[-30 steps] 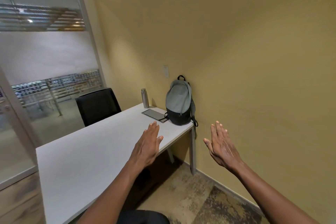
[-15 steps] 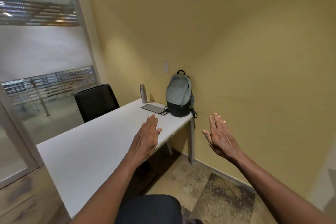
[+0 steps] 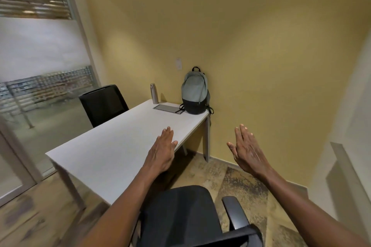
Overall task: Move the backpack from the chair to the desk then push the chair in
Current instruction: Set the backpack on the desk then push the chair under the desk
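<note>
The grey and black backpack [image 3: 194,92] stands upright on the far right corner of the white desk [image 3: 112,150], leaning on the yellow wall. A black office chair [image 3: 186,216] with an armrest sits right below me, pulled out from the desk's near edge, its seat bare. My left hand [image 3: 162,152] hovers flat over the desk's near edge, fingers apart, holding nothing. My right hand [image 3: 248,148] is out in the air past the desk's right side, also open and holding nothing.
A steel bottle [image 3: 154,93] and a flat dark tablet [image 3: 168,108] lie beside the backpack. A second black chair [image 3: 103,104] stands behind the desk. Glass partition on the left, yellow wall ahead and right, patterned carpet [image 3: 241,182] below.
My view has pulled back from the desk and tilted down, bringing the near chair's seat and armrest into sight. Both hands stay open and have drawn away from the backpack.
</note>
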Available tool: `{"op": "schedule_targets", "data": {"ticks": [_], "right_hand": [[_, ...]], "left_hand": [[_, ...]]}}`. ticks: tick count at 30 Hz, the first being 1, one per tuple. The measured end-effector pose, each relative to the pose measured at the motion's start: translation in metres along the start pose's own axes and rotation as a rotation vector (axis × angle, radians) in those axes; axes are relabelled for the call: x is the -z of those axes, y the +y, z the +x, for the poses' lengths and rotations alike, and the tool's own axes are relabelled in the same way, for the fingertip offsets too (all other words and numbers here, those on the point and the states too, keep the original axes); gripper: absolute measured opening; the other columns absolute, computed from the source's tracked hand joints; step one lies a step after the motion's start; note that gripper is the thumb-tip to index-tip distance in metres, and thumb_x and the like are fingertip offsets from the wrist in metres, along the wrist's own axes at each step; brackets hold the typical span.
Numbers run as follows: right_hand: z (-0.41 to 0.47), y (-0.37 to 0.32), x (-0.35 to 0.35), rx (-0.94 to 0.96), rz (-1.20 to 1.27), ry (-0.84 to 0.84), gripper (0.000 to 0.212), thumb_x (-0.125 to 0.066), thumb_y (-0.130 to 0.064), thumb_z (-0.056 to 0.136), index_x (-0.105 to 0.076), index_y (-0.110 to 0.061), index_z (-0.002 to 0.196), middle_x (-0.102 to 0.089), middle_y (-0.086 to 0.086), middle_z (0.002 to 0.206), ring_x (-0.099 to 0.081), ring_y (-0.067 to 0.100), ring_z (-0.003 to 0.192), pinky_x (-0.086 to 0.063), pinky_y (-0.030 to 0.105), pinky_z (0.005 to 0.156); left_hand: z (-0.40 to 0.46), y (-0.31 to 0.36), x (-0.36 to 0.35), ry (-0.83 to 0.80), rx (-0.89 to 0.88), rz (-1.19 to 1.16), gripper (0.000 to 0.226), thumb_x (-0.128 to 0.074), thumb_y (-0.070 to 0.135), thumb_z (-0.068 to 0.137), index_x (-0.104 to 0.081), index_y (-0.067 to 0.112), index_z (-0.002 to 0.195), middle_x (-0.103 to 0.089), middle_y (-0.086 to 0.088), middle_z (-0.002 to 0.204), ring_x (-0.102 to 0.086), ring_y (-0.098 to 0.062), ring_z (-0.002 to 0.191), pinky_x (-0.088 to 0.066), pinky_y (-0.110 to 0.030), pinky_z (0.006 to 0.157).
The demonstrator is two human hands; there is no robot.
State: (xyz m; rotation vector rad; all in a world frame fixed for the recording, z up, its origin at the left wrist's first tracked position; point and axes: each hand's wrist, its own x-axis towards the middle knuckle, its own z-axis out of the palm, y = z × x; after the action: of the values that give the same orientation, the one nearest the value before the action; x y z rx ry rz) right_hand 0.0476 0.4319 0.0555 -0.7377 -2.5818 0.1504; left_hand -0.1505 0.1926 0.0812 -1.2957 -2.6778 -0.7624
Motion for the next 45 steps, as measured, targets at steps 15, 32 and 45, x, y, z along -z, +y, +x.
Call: {"op": "schedule_targets", "data": {"ticks": [15, 32, 45], "right_hand": [[-0.074, -0.054, 0.035, 0.070, 0.044, -0.017, 0.072, -0.024, -0.050, 0.104, -0.005, -0.006, 0.158, 0.001, 0.016, 0.167, 0.003, 0.022, 0.155, 0.005, 0.031, 0.123], [-0.160, -0.118, 0.009, 0.089, 0.072, -0.374, 0.054, -0.030, -0.049, 0.103, -0.057, -0.007, 0.083, -0.062, 0.009, 0.088, -0.060, 0.031, 0.086, -0.047, 0.041, 0.076], [-0.208, -0.115, -0.017, 0.075, -0.032, -0.596, 0.105, -0.010, -0.101, 0.065, -0.070, -0.028, 0.112, -0.072, 0.001, 0.102, -0.064, 0.023, 0.098, -0.039, 0.046, 0.098]], "left_hand": [[-0.090, 0.010, 0.025, 0.025, -0.008, -0.024, 0.055, -0.029, 0.036, 0.109, -0.014, 0.021, 0.160, -0.006, 0.003, 0.169, -0.004, -0.016, 0.155, -0.005, -0.033, 0.124], [-0.203, -0.072, -0.001, -0.299, 0.080, 0.097, 0.071, -0.026, 0.062, 0.101, -0.026, 0.018, 0.157, -0.020, -0.007, 0.167, -0.008, -0.029, 0.155, -0.007, -0.055, 0.124], [-0.258, -0.094, -0.014, -0.240, 0.501, 0.002, 0.064, -0.045, 0.072, 0.091, -0.062, 0.017, 0.062, -0.071, -0.003, 0.077, -0.067, -0.023, 0.077, -0.048, -0.033, 0.071]]}}
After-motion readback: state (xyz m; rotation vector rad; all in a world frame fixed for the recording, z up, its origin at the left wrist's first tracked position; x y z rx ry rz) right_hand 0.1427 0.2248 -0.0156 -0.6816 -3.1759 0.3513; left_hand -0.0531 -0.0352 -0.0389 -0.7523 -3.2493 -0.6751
